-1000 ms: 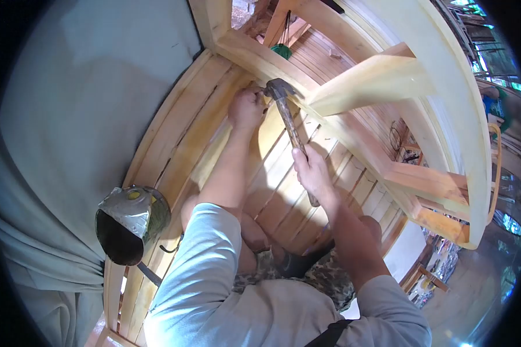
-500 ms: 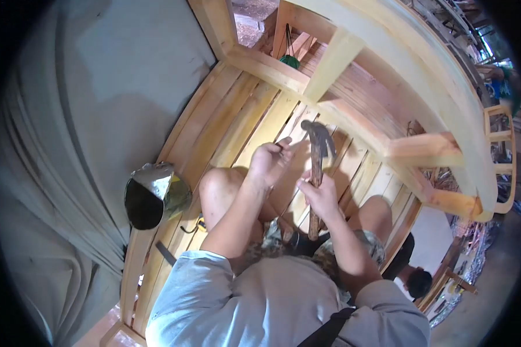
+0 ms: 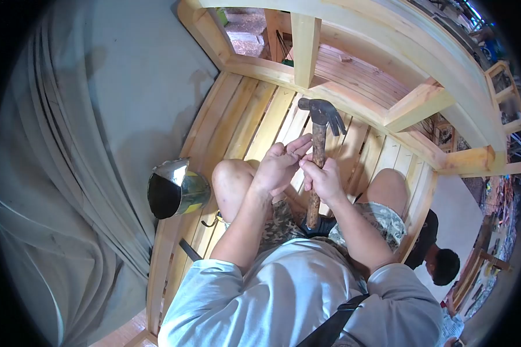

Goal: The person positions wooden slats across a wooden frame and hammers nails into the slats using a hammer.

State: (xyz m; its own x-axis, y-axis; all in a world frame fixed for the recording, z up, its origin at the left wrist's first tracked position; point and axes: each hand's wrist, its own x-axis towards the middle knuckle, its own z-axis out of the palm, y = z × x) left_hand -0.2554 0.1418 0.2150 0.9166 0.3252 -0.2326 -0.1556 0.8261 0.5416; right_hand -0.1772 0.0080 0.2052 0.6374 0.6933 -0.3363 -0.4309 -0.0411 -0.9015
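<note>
My right hand (image 3: pixel 324 180) is closed round the wooden handle of a claw hammer (image 3: pixel 319 151), which stands nearly upright with its dark head at the top. The thumb and forefinger of that hand come together near my left fingers. Palm turned up, my left hand (image 3: pixel 276 168) is just beside it, fingers stretched out toward the handle. Whether something small lies between the two hands I cannot make out. Below them is a slatted wooden surface (image 3: pixel 226 124), on which I sit with bent knees.
An open metal tin (image 3: pixel 198 194) stands left of my knee. Near it are a partly hidden yellow-and-black object (image 3: pixel 219 217) and a dark flat strip (image 3: pixel 189 250). Wooden rails (image 3: pixel 307 49) rise ahead; grey cloth (image 3: pixel 127 87) hangs left. Another person (image 3: pixel 428 243) is at lower right.
My hands have come together, the left moving right toward the hammer handle. The hammer is now more upright, its head turned more sideways. My view has shifted slightly.
</note>
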